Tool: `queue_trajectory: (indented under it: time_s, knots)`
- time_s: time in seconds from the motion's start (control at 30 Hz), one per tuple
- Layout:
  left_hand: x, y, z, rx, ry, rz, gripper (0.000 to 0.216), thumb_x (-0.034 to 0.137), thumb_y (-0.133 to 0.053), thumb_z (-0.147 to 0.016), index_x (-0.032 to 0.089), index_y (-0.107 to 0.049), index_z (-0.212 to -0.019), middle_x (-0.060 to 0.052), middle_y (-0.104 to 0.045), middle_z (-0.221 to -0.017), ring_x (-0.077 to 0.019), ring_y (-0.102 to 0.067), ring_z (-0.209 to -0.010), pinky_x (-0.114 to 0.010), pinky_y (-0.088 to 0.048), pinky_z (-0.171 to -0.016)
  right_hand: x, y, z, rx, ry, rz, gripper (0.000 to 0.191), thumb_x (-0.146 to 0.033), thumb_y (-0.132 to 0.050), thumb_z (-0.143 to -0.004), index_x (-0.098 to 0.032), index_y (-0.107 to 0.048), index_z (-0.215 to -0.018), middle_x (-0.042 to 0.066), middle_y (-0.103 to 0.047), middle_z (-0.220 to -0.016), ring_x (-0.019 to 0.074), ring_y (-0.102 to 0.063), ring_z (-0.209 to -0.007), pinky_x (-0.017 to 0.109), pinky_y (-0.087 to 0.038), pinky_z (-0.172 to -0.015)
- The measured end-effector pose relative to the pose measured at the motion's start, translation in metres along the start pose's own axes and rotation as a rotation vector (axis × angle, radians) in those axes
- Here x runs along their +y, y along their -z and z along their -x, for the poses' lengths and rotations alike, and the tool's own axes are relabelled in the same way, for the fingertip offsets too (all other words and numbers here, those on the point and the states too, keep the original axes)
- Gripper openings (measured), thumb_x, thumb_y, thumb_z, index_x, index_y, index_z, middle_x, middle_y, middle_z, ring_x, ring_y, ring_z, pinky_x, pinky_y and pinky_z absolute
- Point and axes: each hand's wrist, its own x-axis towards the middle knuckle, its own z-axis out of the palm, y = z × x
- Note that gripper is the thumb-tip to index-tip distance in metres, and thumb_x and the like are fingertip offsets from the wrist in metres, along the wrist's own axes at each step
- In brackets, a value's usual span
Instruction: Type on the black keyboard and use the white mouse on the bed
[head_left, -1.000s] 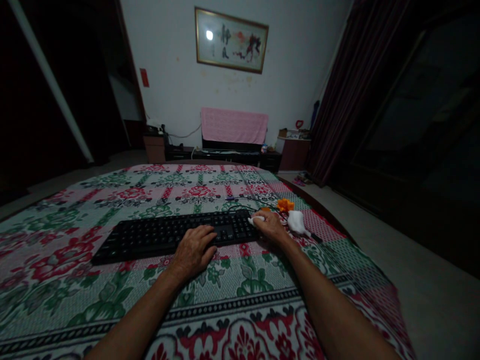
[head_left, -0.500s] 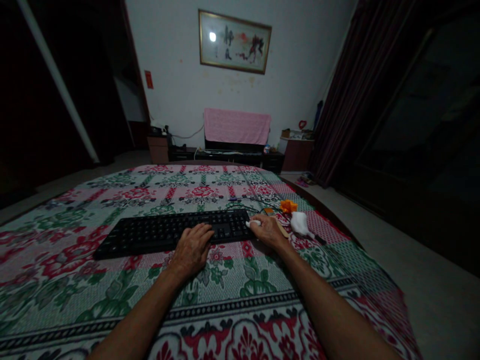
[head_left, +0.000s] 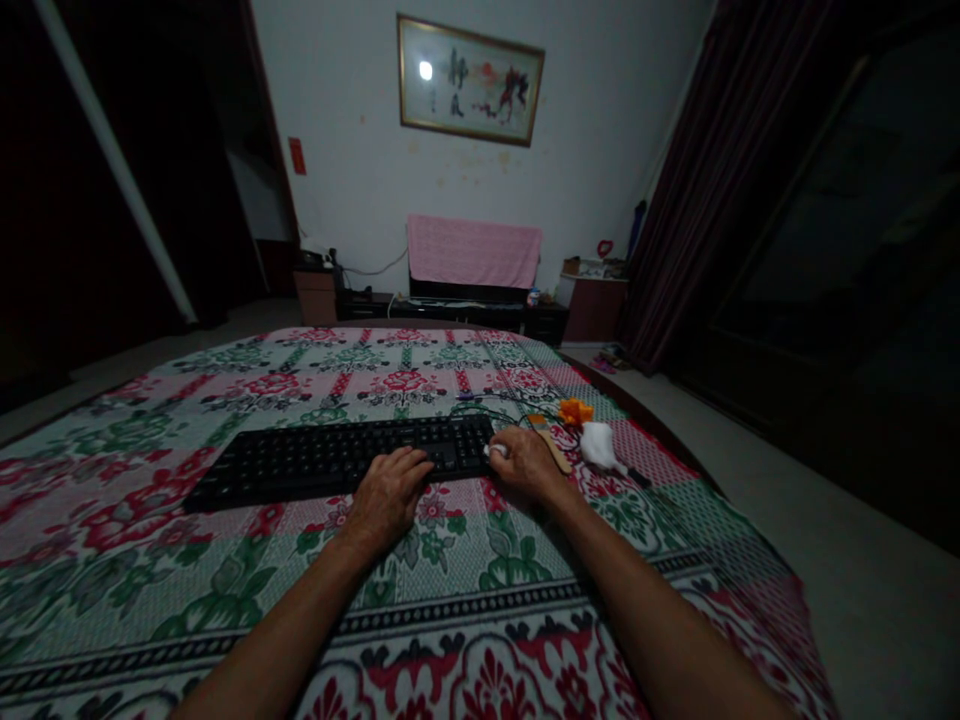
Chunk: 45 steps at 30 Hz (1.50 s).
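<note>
- Head view: the long black plastic keyboard point(head_left: 315, 465) lies on the desk, over a red, green and white flowered cloth point(head_left: 495, 590), its long axis running left to right, left end slightly nearer
- The right hand point(head_left: 526, 463) is at the keyboard's right end, so most of the keyboard stretches left of its fingers; they are closed in a pinch around a small white wad point(head_left: 496, 450), mostly hidden, at that edge
- The left hand point(head_left: 390, 488) is nearer the keyboard's middle, its fingers loosely extended and laid over the near edge, right of centre, with no grip showing
- Right of the right hand lie a flat tan strip point(head_left: 556, 452), a crumpled orange piece point(head_left: 575, 412) and a rounded white bundle point(head_left: 599, 446); a thin black cable point(head_left: 517, 399) runs beyond
- Against a second earlier, the tan strip now shows beside the right hand, and the left thumb no longer sticks out to the right
</note>
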Motion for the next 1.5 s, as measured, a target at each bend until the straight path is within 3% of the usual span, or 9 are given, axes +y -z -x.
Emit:
queue_trajectory:
  time_s: [0.2, 0.3, 0.4, 0.67, 0.83, 1.13, 1.37, 1.5]
  knots:
    - [0.000, -0.002, 0.000, 0.044, -0.007, 0.017, 0.025, 0.016, -0.048, -0.087, 0.018, -0.063, -0.107, -0.009, -0.066, -0.113, -0.0230, -0.057, -0.109, -0.040, -0.046, -0.087, -0.004, 0.009, 0.001, -0.079, -0.031, 0.010, 0.018, -0.022, -0.055, -0.071, -0.018, -0.071, -0.075, 0.004, -0.069, -0.075, 0.0171, -0.059, -0.068, 0.025, -0.038, -0.063]
    - [0.000, -0.003, 0.001, 0.057, -0.004, 0.015, 0.025, 0.017, -0.048, -0.088, 0.019, -0.063, -0.107, -0.009, -0.066, -0.113, -0.0227, -0.057, -0.108, -0.040, -0.046, -0.088, 0.001, 0.008, 0.002, -0.019, -0.086, -0.105, 0.016, -0.022, -0.054, -0.071, -0.019, -0.070, -0.072, 0.002, -0.068, -0.072, 0.0155, -0.059, -0.066, 0.023, -0.038, -0.061]
    - [0.000, -0.003, 0.001, 0.049, 0.001, 0.022, 0.026, 0.017, -0.047, -0.088, 0.020, -0.064, -0.107, -0.008, -0.066, -0.114, -0.0225, -0.057, -0.109, -0.040, -0.046, -0.088, 0.005, 0.004, 0.002, 0.065, -0.047, -0.149, 0.016, -0.022, -0.054, -0.074, -0.019, -0.070, -0.074, 0.002, -0.068, -0.074, 0.0149, -0.058, -0.068, 0.023, -0.039, -0.063]
    - [-0.001, -0.003, 0.000, 0.033, 0.006, 0.013, 0.026, 0.015, -0.048, -0.087, 0.019, -0.064, -0.107, -0.009, -0.066, -0.114, -0.0234, -0.056, -0.109, -0.041, -0.046, -0.087, 0.007, -0.008, 0.002, 0.118, 0.120, 0.019, 0.012, -0.016, -0.055, -0.068, -0.019, -0.066, -0.068, 0.002, -0.064, -0.068, 0.0154, -0.053, -0.065, 0.027, -0.036, -0.067]
    - [-0.001, -0.002, 0.000, 0.019, 0.021, 0.031, 0.025, 0.018, -0.050, -0.086, 0.019, -0.065, -0.106, -0.009, -0.066, -0.113, -0.0241, -0.057, -0.108, -0.041, -0.046, -0.086, 0.008, -0.011, 0.013, 0.169, 0.177, 0.055, 0.014, -0.016, -0.052, -0.075, -0.018, -0.066, -0.075, 0.004, -0.061, -0.074, 0.0170, -0.052, -0.073, 0.029, -0.035, -0.075]
    - [-0.002, -0.003, -0.001, -0.015, 0.031, 0.057, 0.026, 0.019, -0.049, -0.086, 0.019, -0.066, -0.106, -0.009, -0.066, -0.115, -0.0249, -0.057, -0.109, -0.041, -0.045, -0.085, 0.007, -0.012, 0.025, 0.212, 0.175, 0.093, 0.014, -0.017, -0.053, -0.076, -0.019, -0.067, -0.077, 0.002, -0.054, -0.069, 0.0173, -0.047, -0.072, 0.031, -0.033, -0.076]
    - [0.001, 0.001, -0.002, -0.021, 0.036, 0.048, 0.027, 0.019, -0.049, -0.086, 0.019, -0.066, -0.107, -0.010, -0.066, -0.114, -0.0254, -0.057, -0.108, -0.041, -0.045, -0.085, 0.007, -0.012, 0.027, 0.212, 0.166, 0.048, 0.013, -0.016, -0.053, -0.071, -0.019, -0.065, -0.074, 0.002, -0.058, -0.068, 0.0178, -0.049, -0.071, 0.031, -0.035, -0.077]
    - [0.001, 0.002, -0.001, -0.028, 0.045, 0.039, 0.027, 0.019, -0.048, -0.087, 0.018, -0.066, -0.107, -0.009, -0.065, -0.116, -0.0250, -0.056, -0.110, -0.041, -0.045, -0.088, 0.008, -0.012, 0.028, 0.278, 0.153, 0.020, 0.013, -0.016, -0.051, -0.072, -0.019, -0.064, -0.071, 0.002, -0.057, -0.066, 0.0176, -0.049, -0.070, 0.031, -0.036, -0.077]
